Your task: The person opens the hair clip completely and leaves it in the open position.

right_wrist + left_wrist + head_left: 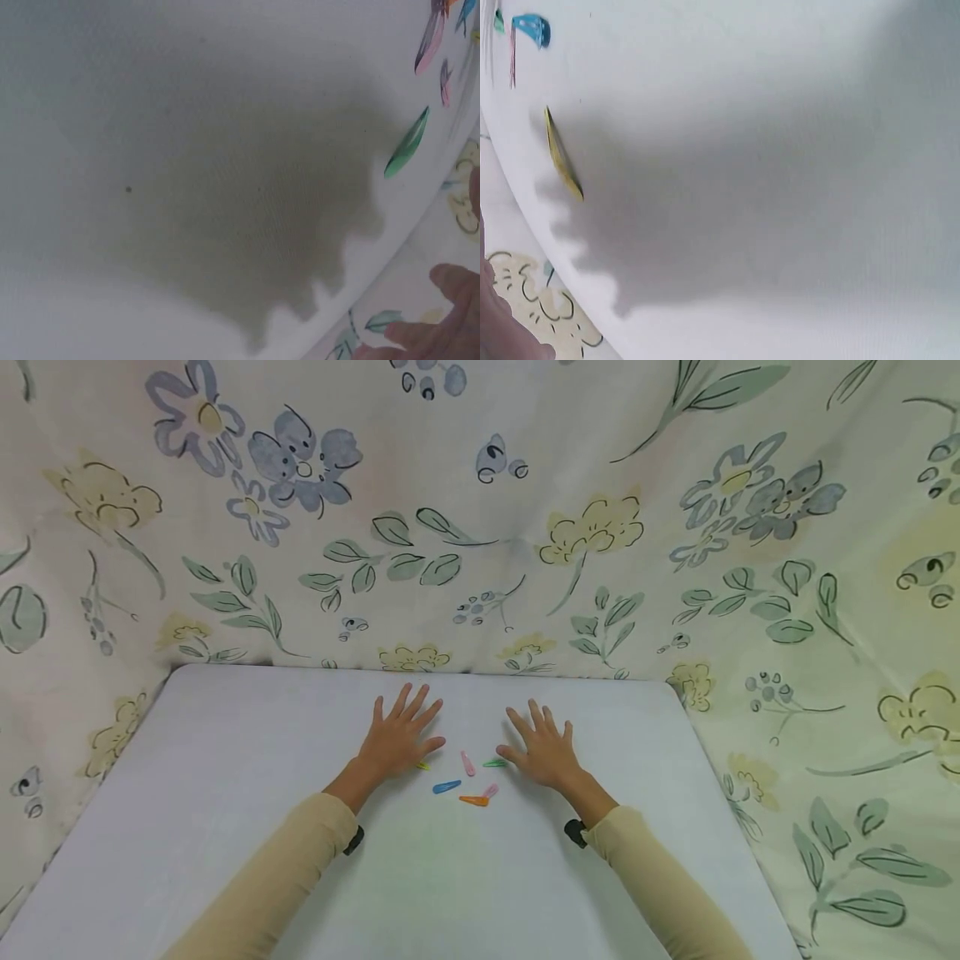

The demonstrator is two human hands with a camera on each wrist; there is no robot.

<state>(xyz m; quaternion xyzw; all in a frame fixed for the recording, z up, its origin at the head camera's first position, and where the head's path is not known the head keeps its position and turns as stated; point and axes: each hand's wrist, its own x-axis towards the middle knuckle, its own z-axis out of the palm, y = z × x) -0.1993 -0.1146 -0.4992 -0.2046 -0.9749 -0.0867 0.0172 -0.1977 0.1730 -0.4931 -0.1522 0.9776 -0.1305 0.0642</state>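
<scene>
Watching my left hand [394, 739] and right hand [547, 748], both spread; green snap clip [407, 144] lies left-to-right, narrow tip pointing left.

Scattered loose on the white counter [427, 885]: a yellow hair clip [561, 159], leftmost, partly hidden from above; a blue clip [447, 787], slightly slanted; a pink clip [468, 764], lengthwise; a green clip [407, 144], slim and leaf-shaped; an orange clip [472, 801], crosswise, touching or overlapping a second pink clip [491, 790] at one end.
</scene>
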